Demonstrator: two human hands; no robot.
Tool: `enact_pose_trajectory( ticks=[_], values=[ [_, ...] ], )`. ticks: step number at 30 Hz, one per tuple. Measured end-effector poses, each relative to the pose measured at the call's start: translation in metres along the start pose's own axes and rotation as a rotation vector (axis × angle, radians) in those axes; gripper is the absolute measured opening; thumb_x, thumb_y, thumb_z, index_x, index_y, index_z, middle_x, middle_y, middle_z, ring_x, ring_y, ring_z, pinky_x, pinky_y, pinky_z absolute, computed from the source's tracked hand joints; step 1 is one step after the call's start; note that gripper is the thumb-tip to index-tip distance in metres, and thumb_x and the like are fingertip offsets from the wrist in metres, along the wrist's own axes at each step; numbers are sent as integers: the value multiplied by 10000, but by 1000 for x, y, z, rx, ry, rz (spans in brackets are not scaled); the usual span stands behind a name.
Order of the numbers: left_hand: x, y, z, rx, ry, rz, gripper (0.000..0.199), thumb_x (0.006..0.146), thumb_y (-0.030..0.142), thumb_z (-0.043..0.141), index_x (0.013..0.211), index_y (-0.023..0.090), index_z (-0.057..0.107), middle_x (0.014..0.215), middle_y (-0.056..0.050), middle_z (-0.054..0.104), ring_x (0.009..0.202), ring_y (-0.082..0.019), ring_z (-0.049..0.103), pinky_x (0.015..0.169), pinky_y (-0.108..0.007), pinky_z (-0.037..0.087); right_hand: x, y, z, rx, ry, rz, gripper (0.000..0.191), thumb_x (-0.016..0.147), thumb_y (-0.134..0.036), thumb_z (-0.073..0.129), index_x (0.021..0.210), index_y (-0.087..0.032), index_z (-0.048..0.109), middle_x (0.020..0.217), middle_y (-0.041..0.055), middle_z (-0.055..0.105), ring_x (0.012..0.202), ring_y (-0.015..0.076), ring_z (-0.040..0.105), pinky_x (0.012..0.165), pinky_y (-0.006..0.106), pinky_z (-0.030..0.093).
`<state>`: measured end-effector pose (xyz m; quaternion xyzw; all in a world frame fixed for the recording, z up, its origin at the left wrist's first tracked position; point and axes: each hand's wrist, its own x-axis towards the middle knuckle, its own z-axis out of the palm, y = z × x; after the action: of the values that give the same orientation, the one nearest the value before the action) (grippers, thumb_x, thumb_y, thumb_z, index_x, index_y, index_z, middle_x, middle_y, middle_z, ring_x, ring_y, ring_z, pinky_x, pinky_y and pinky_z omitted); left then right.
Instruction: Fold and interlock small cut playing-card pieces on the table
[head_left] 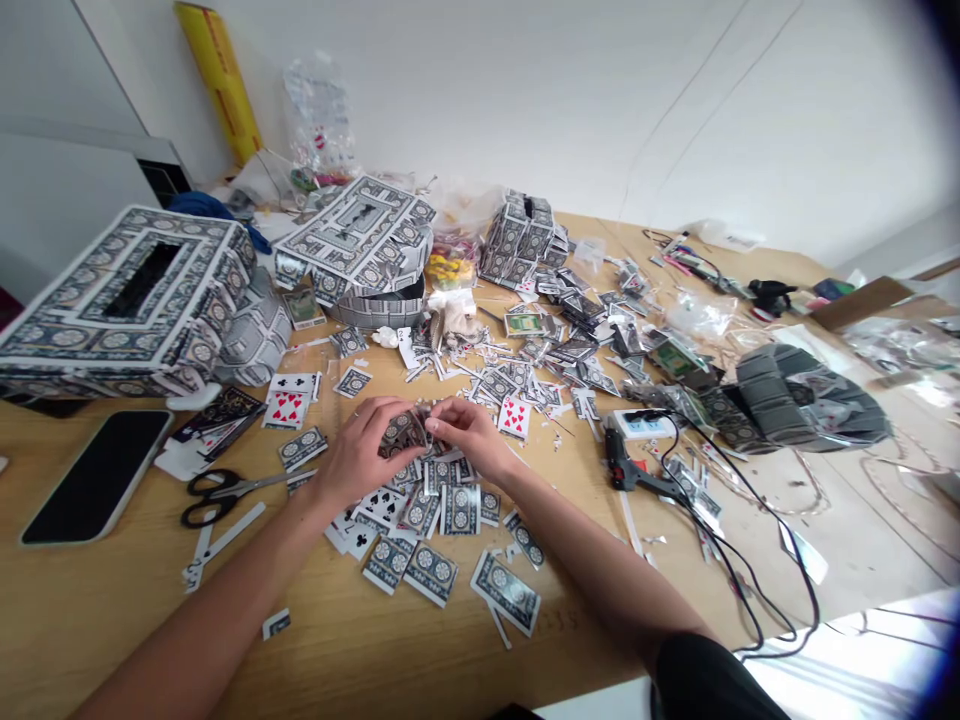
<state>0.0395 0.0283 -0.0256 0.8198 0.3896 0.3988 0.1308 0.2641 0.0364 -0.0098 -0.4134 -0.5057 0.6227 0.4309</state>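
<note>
Between my two hands, a small piece made of patterned playing cards [403, 432] is held just above the table. My left hand [369, 440] curls around its left side, fingers over the top and thumb below. My right hand [463, 432] pinches its right edge with thumb and fingertips. Part of the piece is hidden by my fingers. Beneath and in front of my hands lie loose cut cards [459, 510], some back up, some face up. Left of my left wrist rest black-handled scissors [225, 490], their blades pointing toward the cards.
A phone [97, 480] lies at the left. Card-covered boxes [135, 300] stand at the back left. A glue gun [637, 475] and a power strip [643, 425] with black cables sit to the right. Card scraps [495, 375] cover the middle. A round card-made object [810, 400] stands far right.
</note>
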Motion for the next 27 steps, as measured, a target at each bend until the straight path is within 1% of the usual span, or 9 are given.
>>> enact_pose_trajectory(
  ticks=[4, 7, 10, 14, 18, 20, 23, 25, 27],
  values=[
    [1, -2, -3, -17, 50, -15, 342, 1016, 345, 709, 1328, 262, 600, 1253, -97, 722, 1231, -276, 704, 1102, -459, 587, 2, 1, -5, -39, 79, -29, 444, 816, -616, 901, 903, -230, 701, 881, 27, 782, 787, 186, 720, 754, 341, 594],
    [2, -3, -7, -29, 81, 10, 167, 1024, 302, 665, 1176, 245, 631, 1158, -82, 728, 1143, -256, 712, 1049, -433, 587, 1, 3, -7, -195, 197, -170, 371, 876, -561, 856, 961, -233, 704, 1170, 95, 793, 1056, 252, 756, 946, 418, 609],
    [4, -2, -10, -30, 72, 3, 43, 1033, 278, 616, 1040, 243, 640, 1064, -66, 725, 1069, -242, 710, 999, -412, 581, -1, 8, -6, -403, 309, -331, 247, 950, -452, 784, 1053, -251, 683, 1381, 119, 735, 1273, 288, 692, 1101, 488, 556],
    [6, -1, -9, -1, 14, -19, 67, 1026, 263, 605, 1042, 238, 665, 1058, -69, 733, 1062, -244, 708, 999, -415, 571, -3, 14, -5, -549, 280, -378, 142, 986, -327, 715, 1104, -268, 662, 1302, 101, 752, 1241, 276, 707, 1083, 476, 568],
    [4, -5, -7, 26, -35, 1, 140, 971, 172, 573, 1039, 233, 680, 1056, -73, 732, 1055, -256, 700, 993, -435, 569, -2, 20, -9, -771, 268, -388, 242, 950, -236, 721, 1188, -256, 688, 1383, 128, 706, 1321, 308, 662, 1154, 505, 520],
    [3, -6, -8, 31, -70, 13, 218, 913, 126, 567, 1061, 233, 686, 1071, -75, 730, 1073, -270, 696, 992, -448, 569, -2, 24, -11, -845, 247, -379, 311, 949, -242, 736, 1255, -252, 685, 1420, 143, 687, 1350, 326, 637, 1177, 524, 500],
    [4, -5, -8, 26, -155, 43, 343, 838, 94, 574, 1133, 225, 691, 1135, -85, 729, 1122, -293, 689, 1023, -483, 563, -1, 27, -12, -908, 220, -358, 342, 965, -276, 744, 1300, -248, 679, 1324, 140, 735, 1302, 345, 642, 1155, 545, 504],
    [5, -2, -7, 23, -211, 67, 409, 846, 107, 591, 1229, 217, 686, 1233, -99, 723, 1187, -307, 677, 1068, -504, 552, 0, 27, -11, -915, 225, -358, 313, 972, -274, 731, 1281, -245, 688, 1235, 128, 766, 1230, 343, 666, 1113, 539, 524],
    [5, 2, -5, 25, -235, 86, 413, 908, 133, 598, 1304, 226, 671, 1321, -104, 709, 1244, -307, 665, 1111, -507, 538, -1, 24, -9, -890, 242, -393, 271, 984, -268, 709, 1254, -245, 696, 1207, 119, 777, 1197, 333, 681, 1096, 527, 527]
  ],
)
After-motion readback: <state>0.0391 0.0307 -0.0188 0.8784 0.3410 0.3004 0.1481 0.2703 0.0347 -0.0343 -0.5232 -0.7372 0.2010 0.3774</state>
